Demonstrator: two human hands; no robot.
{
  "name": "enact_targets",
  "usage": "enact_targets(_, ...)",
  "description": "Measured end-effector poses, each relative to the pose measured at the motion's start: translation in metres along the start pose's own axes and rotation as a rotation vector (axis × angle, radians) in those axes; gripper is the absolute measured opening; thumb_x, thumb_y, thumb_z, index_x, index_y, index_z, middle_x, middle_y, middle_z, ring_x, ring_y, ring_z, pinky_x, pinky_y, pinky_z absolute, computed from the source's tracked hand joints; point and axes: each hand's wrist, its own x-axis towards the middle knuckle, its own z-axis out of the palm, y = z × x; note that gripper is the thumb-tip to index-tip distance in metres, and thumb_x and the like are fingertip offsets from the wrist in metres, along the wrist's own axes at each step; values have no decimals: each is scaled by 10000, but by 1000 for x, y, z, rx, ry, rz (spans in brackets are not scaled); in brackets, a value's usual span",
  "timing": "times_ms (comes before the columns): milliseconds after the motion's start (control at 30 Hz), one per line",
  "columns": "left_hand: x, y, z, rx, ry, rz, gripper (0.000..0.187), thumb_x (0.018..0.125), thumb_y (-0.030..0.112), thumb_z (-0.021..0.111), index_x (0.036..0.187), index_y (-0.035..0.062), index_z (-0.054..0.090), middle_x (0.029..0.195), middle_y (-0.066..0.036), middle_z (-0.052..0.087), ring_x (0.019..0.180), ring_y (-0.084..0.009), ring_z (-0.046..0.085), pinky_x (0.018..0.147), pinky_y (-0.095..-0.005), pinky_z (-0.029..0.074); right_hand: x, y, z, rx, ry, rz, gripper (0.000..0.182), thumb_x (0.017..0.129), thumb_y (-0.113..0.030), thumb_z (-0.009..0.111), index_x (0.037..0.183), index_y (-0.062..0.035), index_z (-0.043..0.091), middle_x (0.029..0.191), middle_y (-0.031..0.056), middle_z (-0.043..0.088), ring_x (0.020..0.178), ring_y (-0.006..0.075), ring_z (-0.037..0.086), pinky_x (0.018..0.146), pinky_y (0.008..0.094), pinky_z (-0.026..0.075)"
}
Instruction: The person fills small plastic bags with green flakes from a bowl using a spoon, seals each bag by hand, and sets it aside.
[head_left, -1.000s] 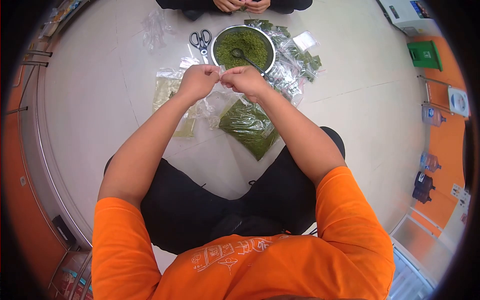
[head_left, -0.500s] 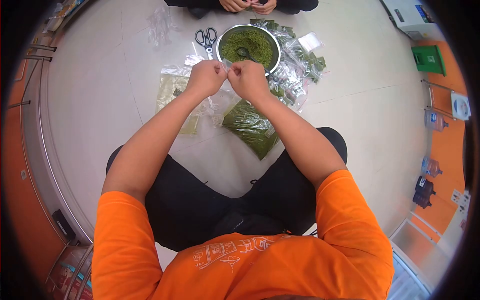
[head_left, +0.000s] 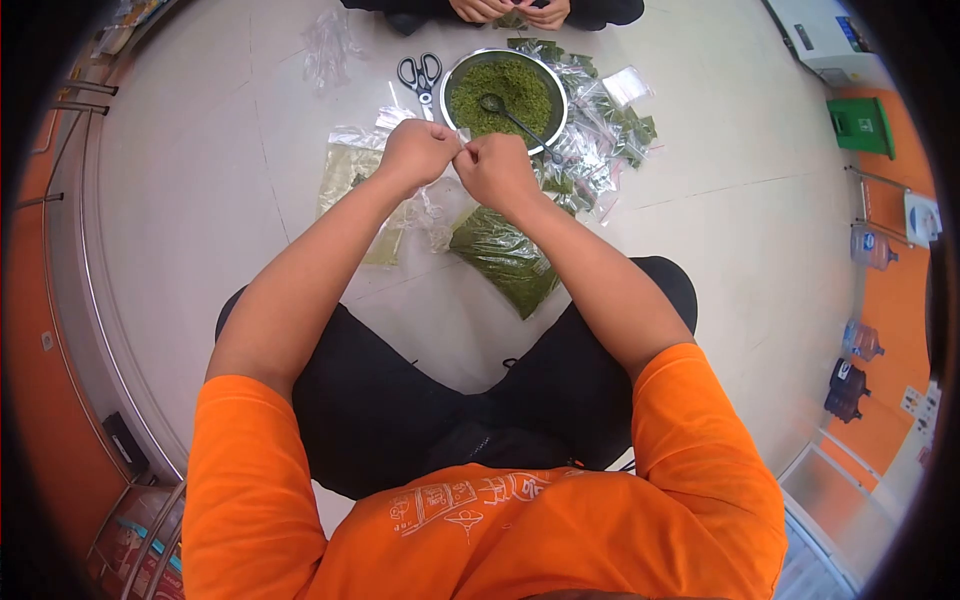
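Note:
My left hand [head_left: 420, 153] and my right hand [head_left: 496, 170] meet in front of the bowl, fingertips pinched together. Between them shows the edge of a small clear plastic bag [head_left: 463, 136], mostly hidden by my fingers. Just beyond, a metal bowl [head_left: 445, 92] holds a loose green crumbly filling [head_left: 515, 82], with a dark spoon [head_left: 522, 127] resting in it. Under my right wrist lies a large plastic bag of green material [head_left: 510, 268]. A flat clear bag with pale yellowish contents [head_left: 345, 190] is on the floor beside my left forearm.
Scissors [head_left: 420, 75] lie left of the bowl. Small green-filled packets [head_left: 590, 145] pile up on its right, near a white packet [head_left: 625, 86]. Crumpled clear plastic [head_left: 328, 52] sits farther left. Opposite me, another person's hands [head_left: 512, 12] hold something green.
The view has shifted slightly, so the floor items appear a little to the right. My hands stay pinched together, with the right wrist turned slightly.

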Motion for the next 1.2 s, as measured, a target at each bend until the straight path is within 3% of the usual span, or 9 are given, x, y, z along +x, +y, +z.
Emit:
enact_targets(133, -11, 22, -6, 130, 22, -35, 187, 851, 198, 681, 830, 28, 754, 700, -64, 688, 599, -117, 610, 569, -298, 486, -2, -2, 10, -15, 61, -5, 265, 805, -171, 611, 638, 25, 671, 678, 266, 626, 651, 440, 635, 677, 507, 532)
enact_targets(433, -13, 27, -8, 252, 81, 43, 217, 838, 239, 657, 850, 52, 766, 706, -88, 706, 634, -172, 652, 647, -337, 521, 8, 2, 6, -17, 48, -44, 226, 808, -181, 634, 712, 8, 712, 714, 237, 656, 695, 422, 657, 703, 476, 538)
enact_targets(533, -9, 24, -16, 337, -103, 116, 251, 860, 259, 660, 915, 37, 765, 806, -92, 731, 726, -163, 668, 712, -340, 527, 13, 13, -11, 135, -45, -39, 201, 794, -204, 673, 784, -15, 739, 731, 196, 681, 696, 383, 670, 705, 428, 545)
enact_targets(567, -7, 20, -13, 230, -77, 140, 262, 866, 256, 662, 958, 29, 756, 845, -90, 733, 751, -154, 666, 722, -330, 527, 13, 17, -17, 132, -174, -3, 225, 822, -212, 707, 926, -18, 756, 791, 167, 718, 691, 277, 695, 695, 355, 542)
enact_targets(633, -8, 8, -4, 17, -26, 179, 297, 879, 249, 666, 1043, 13, 739, 923, -85, 735, 801, -138, 662, 743, -310, 526, 15, 22, -19, 227, -193, 107, 223, 799, -218, 700, 913, -37, 763, 790, 176, 716, 716, 309, 700, 713, 364, 548)
enact_targets(700, -6, 6, 3, -137, -29, 20, 310, 881, 222, 673, 1092, -3, 711, 958, -78, 724, 829, -128, 653, 752, -289, 525, 18, 21, -20, 266, -187, 188, 237, 786, -228, 699, 927, -51, 770, 793, 186, 715, 736, 316, 711, 730, 360, 554)
enact_targets(833, -7, 5, 10, -241, 44, -5, 309, 871, 171, 689, 1119, -12, 684, 953, -62, 707, 835, -118, 642, 760, -258, 522, 14, 16, -21, 184, -104, 106, 229, 782, -233, 695, 902, -54, 773, 789, 195, 708, 732, 321, 710, 733, 367, 556)
enact_targets(1000, -5, -7, 11, -32, 17, 84, 268, 860, 156, 693, 1072, -7, 689, 950, -69, 713, 829, -126, 655, 776, -271, 531, 14, 22, -21, 209, -98, 152, 201, 787, -206, 681, 858, -35, 759, 762, 200, 695, 720, 348, 699, 737, 390, 559)
enact_targets(1200, -12, -5, 16, 171, 102, 137, 300, 825, 192, 716, 1044, -12, 699, 908, -84, 729, 804, -141, 685, 764, -282, 543, 15, 31, 5, -92, -38, -147, 171, 849, -148, 616, 830, 12, 672, 847, 248, 676, 821, 422, 661, 760, 470, 534)
